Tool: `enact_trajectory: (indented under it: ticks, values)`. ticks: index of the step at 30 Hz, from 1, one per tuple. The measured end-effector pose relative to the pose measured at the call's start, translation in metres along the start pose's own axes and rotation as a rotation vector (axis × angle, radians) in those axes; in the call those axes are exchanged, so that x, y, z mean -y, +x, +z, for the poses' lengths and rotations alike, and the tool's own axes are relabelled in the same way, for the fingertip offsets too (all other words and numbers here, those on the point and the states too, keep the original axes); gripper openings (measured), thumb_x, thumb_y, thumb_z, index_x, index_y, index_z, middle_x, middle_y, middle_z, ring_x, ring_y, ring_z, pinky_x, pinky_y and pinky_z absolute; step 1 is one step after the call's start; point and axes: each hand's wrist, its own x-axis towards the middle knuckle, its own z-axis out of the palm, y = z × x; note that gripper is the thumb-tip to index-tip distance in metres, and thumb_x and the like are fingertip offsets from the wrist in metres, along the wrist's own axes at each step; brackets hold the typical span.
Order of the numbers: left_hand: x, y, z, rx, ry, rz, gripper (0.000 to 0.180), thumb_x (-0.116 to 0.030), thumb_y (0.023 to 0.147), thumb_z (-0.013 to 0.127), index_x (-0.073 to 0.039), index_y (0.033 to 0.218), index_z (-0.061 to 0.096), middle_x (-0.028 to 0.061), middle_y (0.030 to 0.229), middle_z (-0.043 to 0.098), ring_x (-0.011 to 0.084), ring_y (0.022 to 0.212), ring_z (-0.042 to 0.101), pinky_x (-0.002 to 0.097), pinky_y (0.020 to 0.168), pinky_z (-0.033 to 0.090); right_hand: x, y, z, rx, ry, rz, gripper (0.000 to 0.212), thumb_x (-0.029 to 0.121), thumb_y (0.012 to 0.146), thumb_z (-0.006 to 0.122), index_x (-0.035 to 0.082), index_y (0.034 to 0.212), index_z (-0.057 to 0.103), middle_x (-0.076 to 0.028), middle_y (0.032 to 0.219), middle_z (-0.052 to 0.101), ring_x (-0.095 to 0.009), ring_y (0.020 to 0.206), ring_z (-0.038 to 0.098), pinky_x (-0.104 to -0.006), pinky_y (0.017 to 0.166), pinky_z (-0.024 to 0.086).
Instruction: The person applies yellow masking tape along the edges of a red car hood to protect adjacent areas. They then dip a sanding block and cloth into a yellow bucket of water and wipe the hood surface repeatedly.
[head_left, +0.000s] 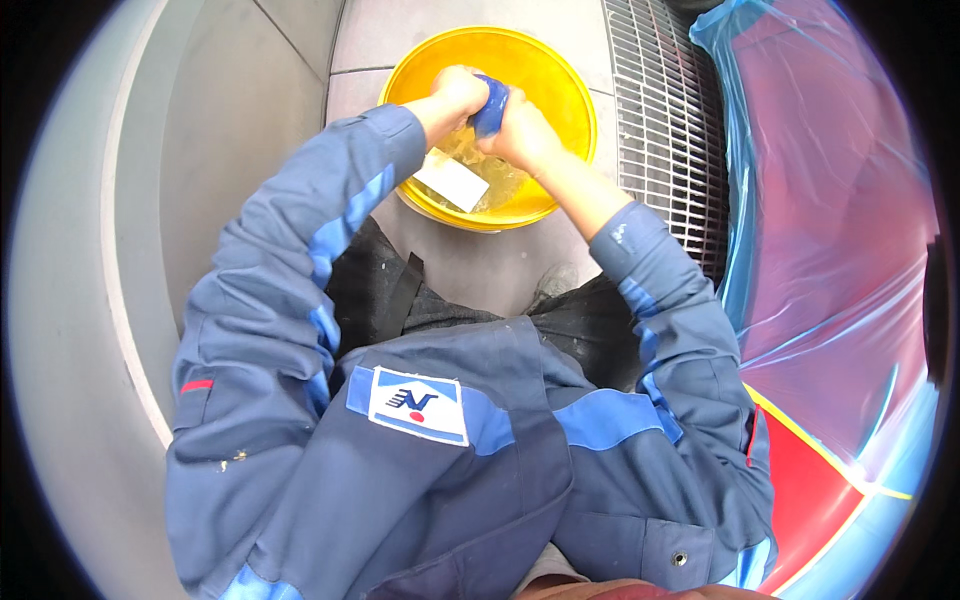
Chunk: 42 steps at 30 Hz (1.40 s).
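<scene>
Both my hands are over a round yellow bucket (575,90) on the floor, gripping one dark blue cloth (490,108) between them. My left hand (461,90) closes round the cloth's left end, and my right hand (520,130) round its right end. The cloth looks bunched and wet. Below the hands, cloudy water (500,185) lies in the bucket. A white rectangular block (452,180) rests at the bucket's near left side, partly over the water; whether it floats or leans on the wall I cannot tell.
A metal floor grate (665,130) runs along the right of the bucket. Beyond it, clear plastic sheeting (830,190) covers a reddish surface, with a red panel (815,490) edged in yellow tape nearer me. A grey panelled wall (235,130) rises close on the left. Grey floor tiles (450,265) lie under the bucket.
</scene>
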Motion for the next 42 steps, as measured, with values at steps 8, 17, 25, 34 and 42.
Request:
enact_trajectory:
  ticks: [8,17,25,34,42]
  values:
    - [-0.060,-0.026,-0.029,0.526,-0.284,0.384,0.038,-0.006,0.083,0.064,-0.007,0.121,0.059,0.0158,0.113,0.064,0.0264,0.107,0.064,0.0371,0.089,0.053,-0.035,-0.020,-0.051,0.311,1.393,0.199,0.063,0.035,0.084,0.078,0.004,0.132,0.051,-0.015,0.106,0.065,-0.026,0.090,0.066,-0.0402,0.075,0.061]
    - [-0.147,-0.052,-0.038,-0.016,0.310,2.381,0.051,-0.012,0.081,0.070,-0.012,0.128,0.050,0.0228,0.155,0.037,0.0513,0.140,0.038,0.0613,0.106,0.042,-0.001,-0.085,-0.086,1.422,2.296,-0.158,0.084,0.059,0.092,0.060,0.001,0.147,0.033,-0.023,0.116,0.052,-0.028,0.085,0.058,-0.0328,0.050,0.053]
    - [-0.192,-0.109,-0.060,0.442,0.701,2.392,0.026,-0.023,0.086,0.061,-0.009,0.108,0.061,0.0123,0.130,0.063,0.0235,0.086,0.067,0.0308,0.065,0.059,-0.009,-0.104,-0.115,1.401,1.943,-0.008,0.100,0.045,0.079,0.084,0.007,0.152,0.026,-0.023,0.110,0.055,-0.029,0.078,0.060,-0.0307,0.053,0.051]
    - [-0.183,-0.124,-0.099,0.382,1.333,1.966,0.038,-0.018,0.079,0.062,0.000,0.113,0.064,0.0149,0.102,0.071,0.0189,0.071,0.069,0.0316,0.051,0.055,0.039,-0.086,-0.150,0.829,1.009,-0.126,0.057,0.020,0.076,0.085,-0.002,0.122,0.058,-0.012,0.094,0.065,-0.018,0.078,0.066,-0.0273,0.051,0.052]
    - [-0.133,-0.081,-0.056,0.492,1.651,1.342,0.019,-0.013,0.080,0.067,-0.010,0.096,0.077,0.0111,0.086,0.075,0.0265,0.085,0.074,0.0372,0.074,0.059,0.036,-0.040,-0.071,0.338,0.633,-0.069,0.034,0.022,0.069,0.081,0.003,0.096,0.072,-0.008,0.077,0.069,-0.014,0.064,0.065,-0.0295,0.052,0.051]
